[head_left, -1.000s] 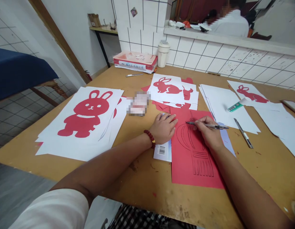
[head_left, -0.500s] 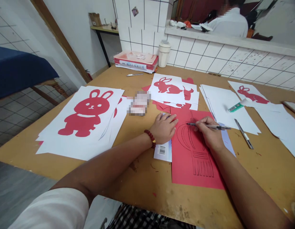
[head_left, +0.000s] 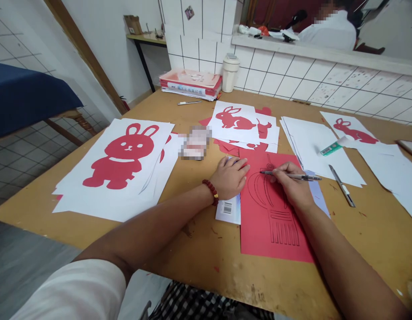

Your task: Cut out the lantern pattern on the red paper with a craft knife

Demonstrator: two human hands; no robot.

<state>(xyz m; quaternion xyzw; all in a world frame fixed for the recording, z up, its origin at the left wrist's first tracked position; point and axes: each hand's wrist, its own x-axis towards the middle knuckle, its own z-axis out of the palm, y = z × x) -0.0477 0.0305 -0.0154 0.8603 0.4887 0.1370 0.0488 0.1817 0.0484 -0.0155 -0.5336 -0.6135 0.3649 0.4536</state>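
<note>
My right hand (head_left: 291, 182) grips a pen (head_left: 301, 177), its tip on the upper part of a red sheet of paper (head_left: 256, 235). Black lines on the sheet form a lantern with a fringe at its lower end. Flat beside the drawing lies my left hand (head_left: 229, 178), fingers spread across the sheet's left edge. Under the sheet is a pale booklet with a barcode (head_left: 228, 211), showing on both sides. My right palm and forearm hide part of the drawing's right side.
A red rabbit cut-out (head_left: 117, 171) on white sheets lies left. Behind are another rabbit cut-out (head_left: 236, 121) and a phone-like blurred object (head_left: 195, 143). To the right are white paper (head_left: 306, 142), a glue stick (head_left: 333, 147) and a utility knife (head_left: 341, 186). A cup (head_left: 230, 73) stands by the wall.
The view has shifted very slightly. The pen stays at nearly the same spot on the red paper, and my left hand keeps its place. The person beyond the ledge leans a little to the right.
</note>
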